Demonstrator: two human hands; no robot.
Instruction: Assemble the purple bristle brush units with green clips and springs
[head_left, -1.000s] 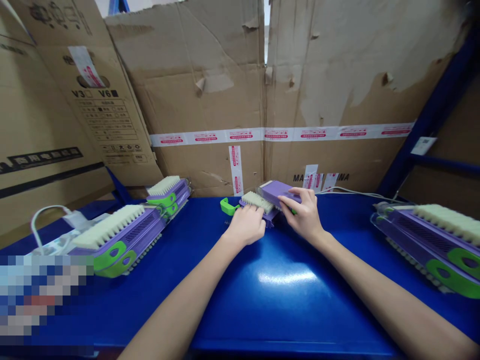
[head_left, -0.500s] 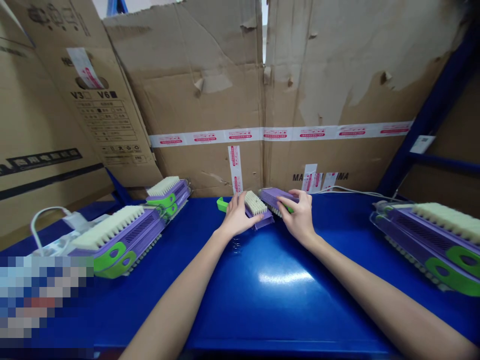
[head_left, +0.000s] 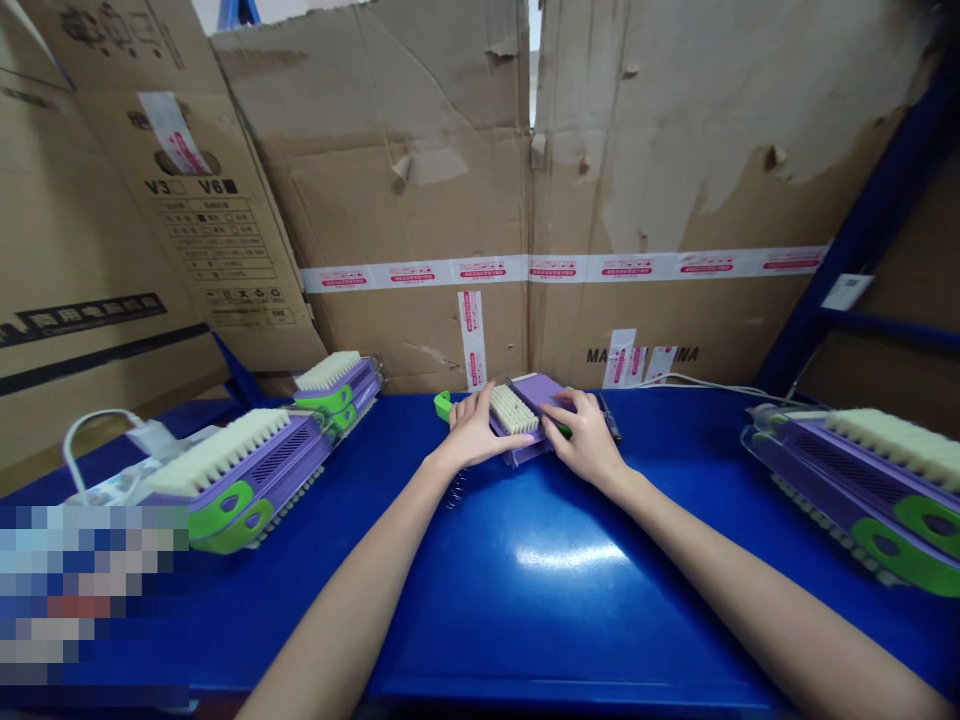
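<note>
Two purple brushes with cream bristles and green handles lie side by side at the far middle of the blue table (head_left: 570, 590). My left hand (head_left: 476, 432) grips the left brush (head_left: 514, 412) along its side, its green handle (head_left: 444, 404) poking out to the left. My right hand (head_left: 584, 436) presses on the right brush (head_left: 543, 392), fingers curled over its purple back and a green part. The two brushes touch each other.
A row of purple and green brushes (head_left: 247, 465) lies at the left, another row (head_left: 870, 470) at the right. A white cable (head_left: 90, 430) loops at the far left. Cardboard boxes (head_left: 420, 200) wall in the back. A small spring (head_left: 455, 490) lies near my left wrist.
My right hand lowered its brush down against the left brush and both hands drew slightly closer together; the right brush now lies flat with its purple back up.
</note>
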